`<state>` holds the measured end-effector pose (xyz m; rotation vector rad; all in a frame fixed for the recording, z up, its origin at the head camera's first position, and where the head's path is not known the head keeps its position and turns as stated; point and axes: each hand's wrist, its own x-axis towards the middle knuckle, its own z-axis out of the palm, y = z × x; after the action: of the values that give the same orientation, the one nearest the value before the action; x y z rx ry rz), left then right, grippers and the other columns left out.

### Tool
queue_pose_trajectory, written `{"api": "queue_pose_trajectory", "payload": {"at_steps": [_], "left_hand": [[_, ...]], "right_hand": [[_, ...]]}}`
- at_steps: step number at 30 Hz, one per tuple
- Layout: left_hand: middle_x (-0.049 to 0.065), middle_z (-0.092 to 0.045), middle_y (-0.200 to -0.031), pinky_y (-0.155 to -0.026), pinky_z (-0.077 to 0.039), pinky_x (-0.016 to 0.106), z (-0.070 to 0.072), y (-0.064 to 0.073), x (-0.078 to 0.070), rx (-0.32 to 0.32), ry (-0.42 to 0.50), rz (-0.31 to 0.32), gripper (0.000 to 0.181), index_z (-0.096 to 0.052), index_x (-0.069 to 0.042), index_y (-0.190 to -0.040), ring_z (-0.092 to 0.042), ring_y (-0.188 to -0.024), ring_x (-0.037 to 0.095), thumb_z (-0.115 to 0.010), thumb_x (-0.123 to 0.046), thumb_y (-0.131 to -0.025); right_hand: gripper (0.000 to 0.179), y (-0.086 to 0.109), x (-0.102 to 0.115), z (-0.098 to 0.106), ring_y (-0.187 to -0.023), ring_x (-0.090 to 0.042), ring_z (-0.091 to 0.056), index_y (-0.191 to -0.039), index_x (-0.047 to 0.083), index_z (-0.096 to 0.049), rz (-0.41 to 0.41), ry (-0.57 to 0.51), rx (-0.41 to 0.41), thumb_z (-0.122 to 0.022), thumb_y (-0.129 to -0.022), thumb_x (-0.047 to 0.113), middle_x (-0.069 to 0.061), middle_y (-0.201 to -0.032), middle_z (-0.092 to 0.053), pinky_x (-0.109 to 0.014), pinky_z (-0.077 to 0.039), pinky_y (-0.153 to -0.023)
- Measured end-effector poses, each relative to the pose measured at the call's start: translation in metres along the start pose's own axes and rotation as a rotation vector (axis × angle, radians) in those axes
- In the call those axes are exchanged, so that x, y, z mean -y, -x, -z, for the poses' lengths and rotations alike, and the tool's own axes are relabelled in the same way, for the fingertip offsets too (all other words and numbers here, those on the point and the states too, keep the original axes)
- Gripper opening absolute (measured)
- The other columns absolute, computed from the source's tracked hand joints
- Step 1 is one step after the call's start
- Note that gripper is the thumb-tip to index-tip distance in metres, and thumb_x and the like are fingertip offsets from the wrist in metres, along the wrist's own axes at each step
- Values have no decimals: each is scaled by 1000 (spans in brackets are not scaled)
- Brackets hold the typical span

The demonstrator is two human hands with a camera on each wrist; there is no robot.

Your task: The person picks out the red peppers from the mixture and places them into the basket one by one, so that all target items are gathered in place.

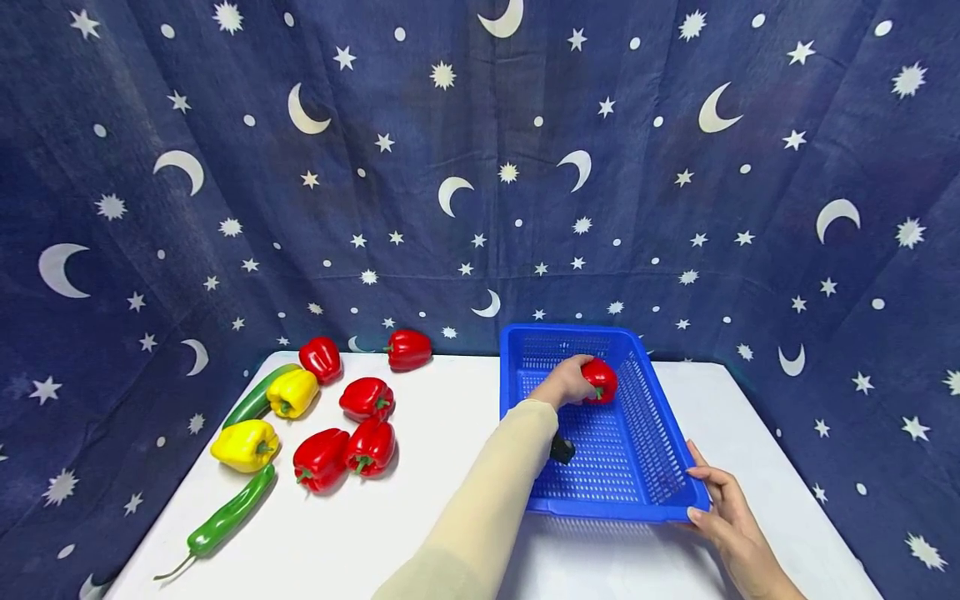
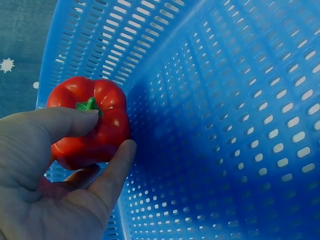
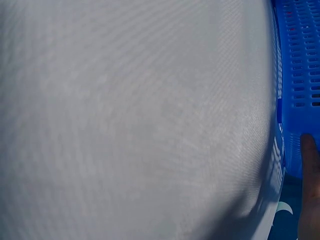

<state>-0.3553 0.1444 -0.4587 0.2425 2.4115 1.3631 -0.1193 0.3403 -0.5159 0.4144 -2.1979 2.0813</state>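
Note:
My left hand (image 1: 567, 383) reaches into a blue plastic basket (image 1: 637, 510) and grips a red bell pepper (image 1: 602, 381) near the basket's far right part. In the left wrist view the thumb lies across the pepper (image 2: 112, 125) beside its green stem, with fingers around its lower side. At the basket's near right corner, my right hand (image 1: 731, 517) holds the rim, thumb on the front edge and fingers along the right side. Only one finger (image 3: 311, 160) of it shows in the right wrist view, against the basket wall.
On the white table (image 1: 442, 467), to the left, lie several red bell peppers (image 1: 321, 460), two yellow bell peppers (image 1: 246, 445), a green chili pepper (image 1: 228, 512) and a long green vegetable (image 1: 255, 400) partly hidden. A dark blue star-and-moon curtain (image 1: 480, 225) hangs behind.

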Motion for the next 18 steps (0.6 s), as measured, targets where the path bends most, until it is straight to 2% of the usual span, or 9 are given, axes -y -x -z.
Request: {"api": "queue_pose_trajectory", "payload": {"at_steps": [8, 14, 18], "left_hand": [[9, -59, -136, -79, -61, 34, -3, 2, -2, 2, -59, 1, 67, -56, -18, -146, -59, -109, 25, -76, 3, -86], [6, -60, -139, -102, -50, 37, -6, 3, -2, -42, -136, -34, 65, -55, -17, -147, -58, -121, 23, -77, -2, -88], [5, -59, -141, -107, -46, 37, -8, 4, -2, -45, -168, -55, 65, -53, -17, -149, -57, -125, 22, -76, -4, -89]], "right_hand": [[43, -1, 2, -1, -141, 14, -27, -143, -1, -27, 13, -4, -5, -40, -102, -7, 4, -172, -3, -20, -47, -98], [43, -1, 3, -2, -140, 14, -28, -143, 0, -28, -12, 9, -22, -41, -102, -6, 3, -172, -3, -20, -48, -97], [42, 0, 2, 0, -140, 14, -28, -142, 1, -28, 5, 1, -8, -40, -103, -6, 4, -172, -3, -21, -49, -96]]}}
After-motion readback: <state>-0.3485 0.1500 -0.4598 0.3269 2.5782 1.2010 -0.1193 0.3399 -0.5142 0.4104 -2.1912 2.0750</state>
